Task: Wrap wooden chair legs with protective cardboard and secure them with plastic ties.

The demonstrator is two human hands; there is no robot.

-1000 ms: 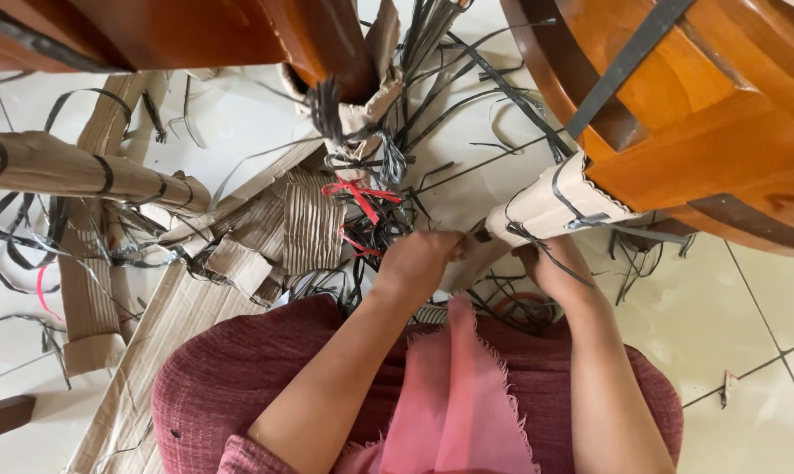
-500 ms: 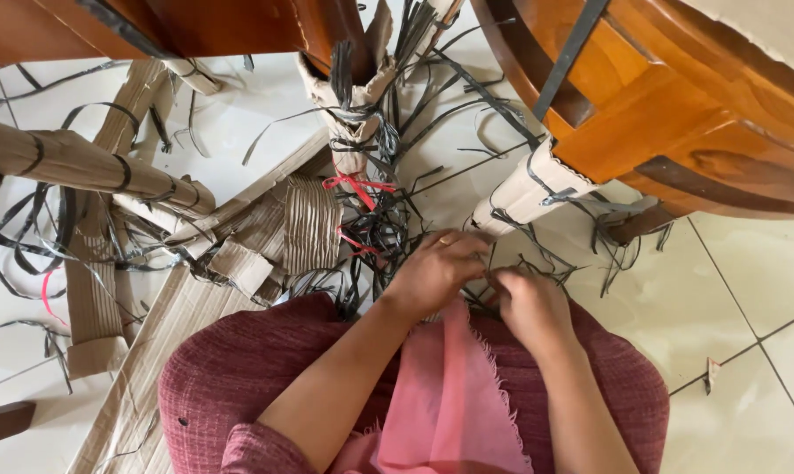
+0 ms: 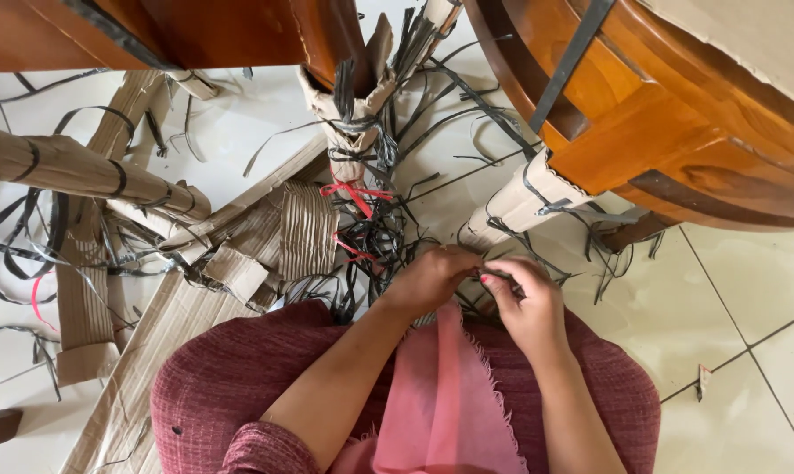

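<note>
My left hand [image 3: 432,279] and my right hand [image 3: 524,303] meet just above my lap, both pinching a thin black plastic strap [image 3: 492,274] that runs between them. In front of the hands lies a tangle of black straps [image 3: 375,233] with a red string [image 3: 355,195] in it. A cardboard-wrapped furniture leg [image 3: 349,132] rises from the tangle. Another wrapped leg [image 3: 520,200], bound with black strapping, stands right of it beneath a round wooden tabletop [image 3: 669,132].
Torn corrugated cardboard strips [image 3: 239,254] and loose straps cover the white tiled floor at left. A cardboard-wrapped leg [image 3: 72,167] lies across the left side. Dark wooden furniture [image 3: 177,31] hangs over the top. Bare tiles [image 3: 748,307] show at right.
My hands have drawn back from the wrapped leg toward my lap and come together on a black strap. The view has shifted slightly.
</note>
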